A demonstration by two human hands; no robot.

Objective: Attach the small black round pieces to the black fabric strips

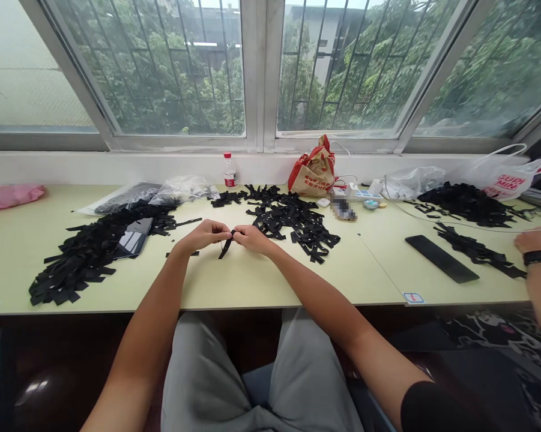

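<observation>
Between my two hands, just above the table, is a short black fabric strip (pixel 226 248), its free end hanging down. My left hand (pixel 206 234) pinches it from the left, fingertips pressed together. From the right, my right hand (pixel 251 237) pinches the same strip at its upper end. The fingers cover the part where they meet. A spread heap of black strips (pixel 292 216) lies just beyond my right hand. To the left, a long thick pile of black strips (pixel 78 255) curves across the table, partly over a tablet-like dark device (pixel 135 238).
A red-capped bottle (pixel 230 171) and a red-brown paper bag (pixel 313 174) stand by the window. Clear plastic bags (pixel 182 189) lie at the back. On the right are a black phone-like slab (pixel 441 258), more black strips (pixel 472 201) and another person's hand (pixel 535 240).
</observation>
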